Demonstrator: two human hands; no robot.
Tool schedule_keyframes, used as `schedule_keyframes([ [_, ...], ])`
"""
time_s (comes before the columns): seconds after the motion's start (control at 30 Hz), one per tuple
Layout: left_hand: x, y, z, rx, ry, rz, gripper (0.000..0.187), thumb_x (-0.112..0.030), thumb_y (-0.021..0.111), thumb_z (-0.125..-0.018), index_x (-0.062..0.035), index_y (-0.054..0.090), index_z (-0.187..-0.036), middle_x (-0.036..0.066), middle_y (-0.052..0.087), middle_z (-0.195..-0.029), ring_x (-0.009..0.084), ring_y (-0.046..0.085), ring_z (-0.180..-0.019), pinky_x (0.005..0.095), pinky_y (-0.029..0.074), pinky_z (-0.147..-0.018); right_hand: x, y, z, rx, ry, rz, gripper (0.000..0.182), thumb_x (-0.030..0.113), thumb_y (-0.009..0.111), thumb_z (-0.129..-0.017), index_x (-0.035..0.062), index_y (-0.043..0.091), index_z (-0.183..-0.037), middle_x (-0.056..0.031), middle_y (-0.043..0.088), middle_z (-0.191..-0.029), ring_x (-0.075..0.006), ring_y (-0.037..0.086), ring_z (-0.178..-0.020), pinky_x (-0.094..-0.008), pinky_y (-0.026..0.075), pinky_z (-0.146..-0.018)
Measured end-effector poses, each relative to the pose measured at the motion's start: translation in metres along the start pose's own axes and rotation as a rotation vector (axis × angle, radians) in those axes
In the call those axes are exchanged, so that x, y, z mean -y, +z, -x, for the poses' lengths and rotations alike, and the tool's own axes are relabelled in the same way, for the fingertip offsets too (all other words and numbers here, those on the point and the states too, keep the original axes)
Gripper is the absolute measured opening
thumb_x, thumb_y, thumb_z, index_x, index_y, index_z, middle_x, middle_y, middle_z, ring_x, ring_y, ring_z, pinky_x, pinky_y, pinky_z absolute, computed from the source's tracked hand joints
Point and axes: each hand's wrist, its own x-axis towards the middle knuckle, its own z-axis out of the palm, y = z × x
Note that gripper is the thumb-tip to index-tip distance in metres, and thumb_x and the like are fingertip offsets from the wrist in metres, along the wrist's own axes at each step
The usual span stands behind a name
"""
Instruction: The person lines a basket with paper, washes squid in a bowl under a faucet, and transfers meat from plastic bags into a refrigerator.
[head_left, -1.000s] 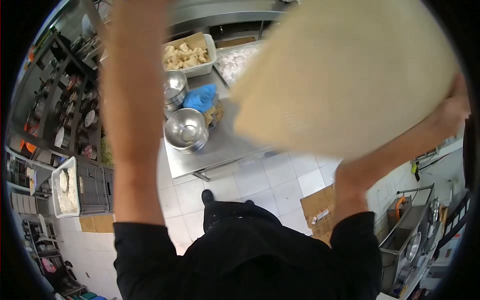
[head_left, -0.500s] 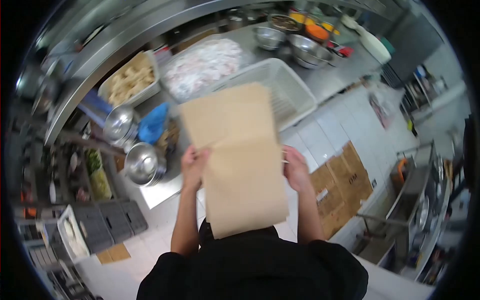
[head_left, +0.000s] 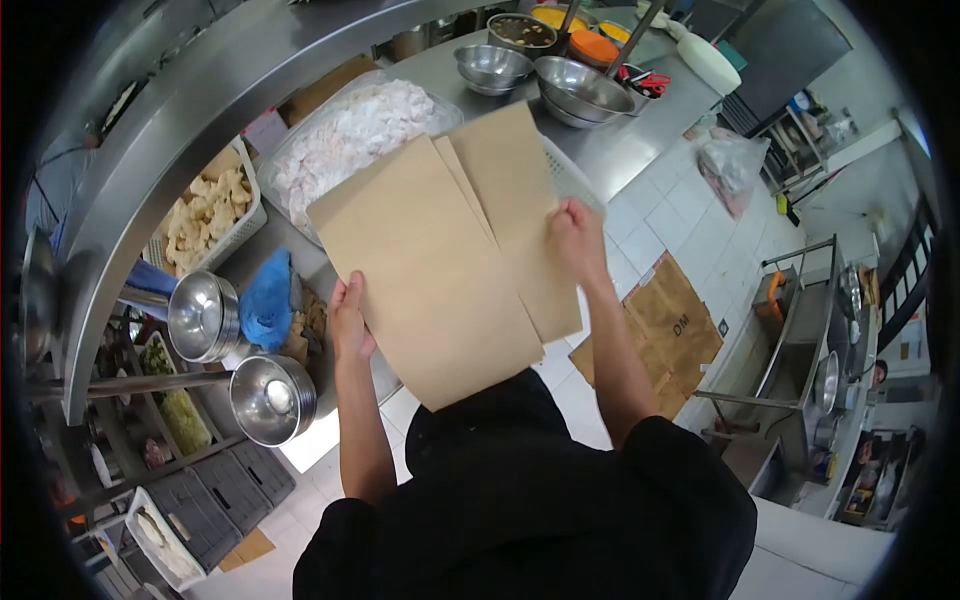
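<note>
Several sheets of brown paper (head_left: 420, 270) are spread between my two hands, fanned into overlapping layers. My left hand (head_left: 350, 318) grips the left edge, thumb on top. On the other side, my right hand (head_left: 577, 240) is closed on the right edge of the rearmost sheet. The paper hides most of a white plastic basket (head_left: 572, 172) on the steel counter. Beyond the paper's upper left lies a clear tub of white-coated pieces (head_left: 345, 140), perhaps floured meat.
Ginger-like roots (head_left: 208, 218) fill a white basket at left. Stacked steel bowls (head_left: 270, 400) and a blue plastic bag (head_left: 267, 300) are near my left arm. More bowls (head_left: 580, 90) stand at the back. Flattened cardboard (head_left: 665, 335) lies on the tiled floor at right.
The sheets have spread sideways, with the right one now apart from the left stack. Both hands have risen in view, and my left hand has moved left.
</note>
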Motion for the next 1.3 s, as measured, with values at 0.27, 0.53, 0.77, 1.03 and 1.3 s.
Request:
schedule_keyframes([
  [0.27, 0.009, -0.025, -0.001, -0.1, 0.105, -0.129, 0.026, -0.009, 0.055, -0.09, -0.0012, 0.052, -0.115, 0.008, 0.061, -0.109, 0.0168, 0.06, -0.096, 0.0305, 0.049, -0.083, -0.059, -0.034, -0.098, 0.095, 0.042, 0.207, 0.03, 0.004, 0.047, -0.078, 0.001, 0.061, -0.104, -0.0076, 0.06, -0.069, -0.0128, 0.055, -0.066, -0.0278, 0.045, -0.063],
  [0.53, 0.005, -0.014, 0.039, -0.33, 0.313, -0.137, 0.027, -0.004, 0.051, -0.091, -0.0005, 0.05, -0.118, 0.009, 0.061, -0.108, 0.0174, 0.061, -0.093, 0.0306, 0.051, -0.081, -0.091, -0.047, -0.173, 0.425, -0.533, 0.544, 0.028, 0.001, 0.05, -0.078, 0.0047, 0.063, -0.102, -0.0151, 0.061, -0.079, -0.0313, 0.061, -0.076, -0.0378, 0.049, -0.071],
  [0.77, -0.003, 0.0, 0.091, -0.562, 0.466, -0.105, 0.034, -0.008, 0.051, -0.091, -0.0013, 0.046, -0.124, 0.012, 0.059, -0.115, 0.0201, 0.06, -0.099, 0.032, 0.051, -0.083, -0.076, -0.019, -0.152, 0.463, -0.346, 0.819, 0.017, 0.007, 0.055, -0.077, 0.0041, 0.062, -0.093, -0.0143, 0.054, -0.098, -0.034, 0.057, -0.09, -0.0455, 0.046, -0.075],
  [1.03, -0.02, -0.032, 0.107, -0.569, 0.578, -0.161, 0.031, -0.009, 0.051, -0.091, -0.0005, 0.047, -0.121, 0.012, 0.06, -0.111, 0.0185, 0.062, -0.093, 0.0309, 0.054, -0.078, -0.05, -0.009, -0.125, 0.723, -0.785, 0.911, 0.034, 0.015, 0.06, -0.078, 0.0089, 0.059, -0.112, -0.0143, 0.039, -0.134, -0.0341, 0.044, -0.114, -0.046, 0.044, -0.086],
  [1.3, -0.028, -0.03, 0.104, -0.454, 0.593, -0.073, 0.036, -0.01, 0.046, -0.093, -0.0012, 0.04, -0.127, 0.013, 0.058, -0.114, 0.0193, 0.062, -0.094, 0.0314, 0.053, -0.079, -0.05, 0.057, -0.211, 0.929, -0.224, 0.842, 0.037, 0.023, 0.063, -0.075, -0.0003, 0.058, -0.104, -0.0197, 0.063, -0.093, -0.0329, 0.062, -0.087, -0.0409, 0.048, -0.082],
])
